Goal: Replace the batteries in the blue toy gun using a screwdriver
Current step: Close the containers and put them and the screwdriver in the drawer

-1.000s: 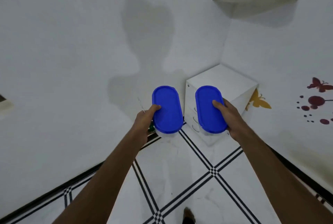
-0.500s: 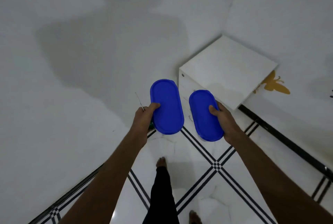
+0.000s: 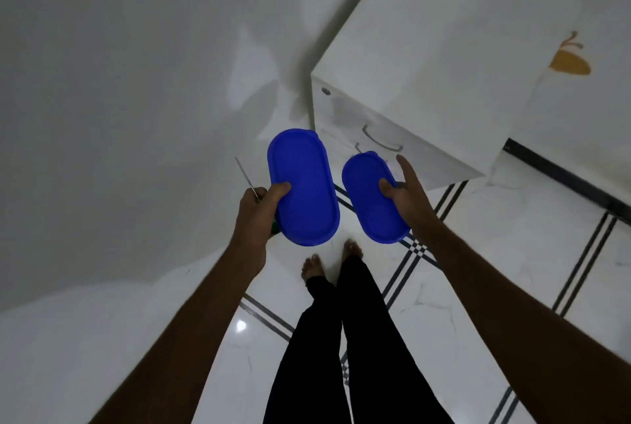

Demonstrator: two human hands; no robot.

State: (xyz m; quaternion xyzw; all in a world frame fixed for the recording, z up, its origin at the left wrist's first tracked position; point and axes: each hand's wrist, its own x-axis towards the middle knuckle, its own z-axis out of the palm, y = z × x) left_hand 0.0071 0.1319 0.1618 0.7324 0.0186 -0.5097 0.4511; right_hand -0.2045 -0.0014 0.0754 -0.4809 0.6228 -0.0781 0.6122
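The blue toy gun itself could not be made out anywhere; only two oval blue lids faced the camera, and whatever lay beneath them was hidden. Under the left lid (image 3: 303,188) a sliver of green showed at about 8 o'clock, too small to identify. The left hand (image 3: 254,215) held that lid's container by its near end, thumb curled over the top, and the same fingers also pinched a thin metal screwdriver shaft (image 3: 246,178) that stuck out toward 11 o'clock, its handle concealed inside the fist. The right hand (image 3: 408,196) gripped the right lid (image 3: 370,200) at its 3 o'clock edge, thumb on top, index finger stretched straight toward 12 o'clock, the remaining fingers out of sight underneath. At 1 o'clock stood a white drawer cabinet (image 3: 444,48), its lower drawers partly blocked by the lids. Black-trousered legs and bare feet (image 3: 329,259) stood on the striped tile floor (image 3: 512,253) at 6 o'clock.
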